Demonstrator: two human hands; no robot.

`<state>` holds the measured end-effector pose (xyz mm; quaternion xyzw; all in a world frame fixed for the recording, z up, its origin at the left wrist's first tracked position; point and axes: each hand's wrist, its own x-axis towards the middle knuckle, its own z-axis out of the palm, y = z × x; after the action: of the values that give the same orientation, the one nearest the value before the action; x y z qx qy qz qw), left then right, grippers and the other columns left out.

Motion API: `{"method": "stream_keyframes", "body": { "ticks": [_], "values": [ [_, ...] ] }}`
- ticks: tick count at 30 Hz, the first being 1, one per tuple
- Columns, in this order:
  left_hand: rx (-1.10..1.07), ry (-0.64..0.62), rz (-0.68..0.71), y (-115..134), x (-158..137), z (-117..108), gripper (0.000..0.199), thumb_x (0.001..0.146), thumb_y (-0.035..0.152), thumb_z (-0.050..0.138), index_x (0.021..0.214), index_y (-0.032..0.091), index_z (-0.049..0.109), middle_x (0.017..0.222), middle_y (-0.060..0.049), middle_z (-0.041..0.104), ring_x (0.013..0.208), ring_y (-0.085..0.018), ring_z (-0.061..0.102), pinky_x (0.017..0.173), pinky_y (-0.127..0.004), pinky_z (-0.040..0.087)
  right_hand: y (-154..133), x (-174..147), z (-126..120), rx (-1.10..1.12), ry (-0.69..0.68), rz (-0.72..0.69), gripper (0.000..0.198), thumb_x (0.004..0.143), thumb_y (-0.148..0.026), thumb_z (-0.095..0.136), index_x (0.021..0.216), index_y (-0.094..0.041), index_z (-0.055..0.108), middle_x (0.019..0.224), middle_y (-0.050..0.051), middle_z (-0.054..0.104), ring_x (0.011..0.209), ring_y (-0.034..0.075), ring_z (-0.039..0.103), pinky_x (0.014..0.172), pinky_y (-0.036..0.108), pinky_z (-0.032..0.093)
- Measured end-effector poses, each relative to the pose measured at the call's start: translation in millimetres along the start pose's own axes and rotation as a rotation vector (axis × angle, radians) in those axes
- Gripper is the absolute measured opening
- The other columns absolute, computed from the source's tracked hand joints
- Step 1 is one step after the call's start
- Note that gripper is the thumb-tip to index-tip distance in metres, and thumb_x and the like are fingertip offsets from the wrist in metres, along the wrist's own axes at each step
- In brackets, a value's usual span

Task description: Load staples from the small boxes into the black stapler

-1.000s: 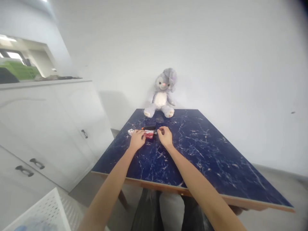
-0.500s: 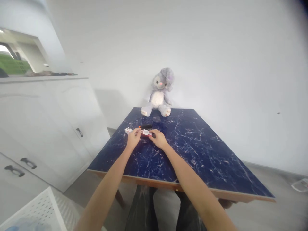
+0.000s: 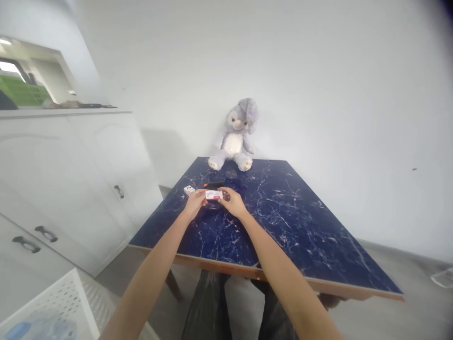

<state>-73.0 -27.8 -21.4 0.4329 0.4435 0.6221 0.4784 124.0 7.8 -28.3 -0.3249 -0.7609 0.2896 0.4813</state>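
Observation:
A small white-and-red box is held level between my two hands, over the blue marbled table. My left hand pinches its left end with thumb and fingers. At the right end, my right hand grips it the same way. Just beyond the box lies a black object with an orange tip; its kind is too small to tell. Beside my left hand sits another small white box with dark and red marks.
A grey plush rabbit sits at the table's far edge against the wall. White cabinets stand on the left. A white perforated basket holding a clear bottle with a blue cap is at the lower left.
The box has shifted slightly left and turned, so its white printed face shows more fully. My left hand has moved a little left and down. The view has shifted slightly.

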Motion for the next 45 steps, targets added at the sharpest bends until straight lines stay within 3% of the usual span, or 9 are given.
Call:
{"method": "stream_keyframes", "body": {
  "ticks": [3, 11, 17, 23, 33, 38, 45],
  "values": [
    [-0.058, 0.073, -0.009, -2, 4, -3, 0.032, 0.066, 0.024, 0.078, 0.095, 0.012, 0.069, 0.071, -0.003, 0.068, 0.052, -0.006, 0.055, 0.048, -0.017, 0.041, 2, 2, -2, 0.049, -0.030, 0.053, 0.043, 0.075, -0.031, 0.076, 0.116, -0.022, 0.067, 0.100, 0.004, 0.073, 0.078, 0.017, 0.068, 0.080, 0.033, 0.057],
    [-0.177, 0.217, -0.010, 1, 11, -14, 0.028, 0.069, 0.017, 0.068, 0.097, 0.015, 0.066, 0.075, -0.001, 0.070, 0.053, -0.006, 0.056, 0.051, -0.015, 0.042, 9, 1, -13, 0.054, 0.010, 0.045, 0.029, 0.080, -0.027, 0.071, 0.109, -0.022, 0.071, 0.101, 0.003, 0.072, 0.078, 0.015, 0.068, 0.080, 0.030, 0.056],
    [-0.178, 0.084, -0.068, 3, 7, -10, 0.025, 0.072, 0.017, 0.068, 0.097, 0.015, 0.065, 0.081, -0.006, 0.072, 0.067, -0.016, 0.068, 0.060, -0.024, 0.053, 0, -1, -11, -0.140, -0.040, -0.082, 0.033, 0.082, -0.018, 0.067, 0.114, -0.021, 0.070, 0.113, 0.008, 0.066, 0.089, 0.017, 0.065, 0.088, 0.033, 0.053],
    [-0.198, 0.036, -0.075, 4, 7, -9, 0.022, 0.078, 0.020, 0.070, 0.100, 0.017, 0.065, 0.086, -0.006, 0.073, 0.077, -0.016, 0.070, 0.069, -0.026, 0.057, -3, -2, -8, -0.291, -0.045, -0.142, 0.025, 0.088, -0.022, 0.064, 0.113, -0.022, 0.070, 0.116, 0.007, 0.065, 0.105, 0.019, 0.062, 0.100, 0.034, 0.047],
    [-0.163, -0.226, -0.190, 7, -3, -6, 0.029, 0.076, 0.018, 0.077, 0.104, 0.014, 0.071, 0.115, -0.015, 0.072, 0.106, -0.025, 0.068, 0.101, -0.044, 0.050, -5, 0, -7, -0.427, 0.143, 0.117, 0.014, 0.086, -0.027, 0.064, 0.097, -0.021, 0.069, 0.100, 0.005, 0.069, 0.092, 0.020, 0.062, 0.088, 0.032, 0.048],
    [-0.100, -0.279, -0.173, 4, -3, -8, 0.031, 0.077, 0.025, 0.079, 0.106, 0.015, 0.072, 0.118, -0.014, 0.071, 0.110, -0.026, 0.066, 0.103, -0.044, 0.047, 0, 1, -5, -0.446, 0.092, 0.170, 0.012, 0.088, -0.025, 0.061, 0.087, -0.020, 0.073, 0.125, 0.008, 0.064, 0.110, 0.023, 0.059, 0.100, 0.035, 0.043],
    [0.007, -0.352, -0.161, 8, -7, -7, 0.039, 0.075, 0.026, 0.080, 0.112, 0.014, 0.073, 0.129, -0.017, 0.065, 0.117, -0.032, 0.062, 0.100, -0.047, 0.049, 9, 1, -6, -0.381, 0.019, 0.194, 0.014, 0.088, -0.019, 0.061, 0.084, -0.020, 0.074, 0.126, 0.007, 0.064, 0.113, 0.022, 0.061, 0.104, 0.034, 0.042]
  ]
}}
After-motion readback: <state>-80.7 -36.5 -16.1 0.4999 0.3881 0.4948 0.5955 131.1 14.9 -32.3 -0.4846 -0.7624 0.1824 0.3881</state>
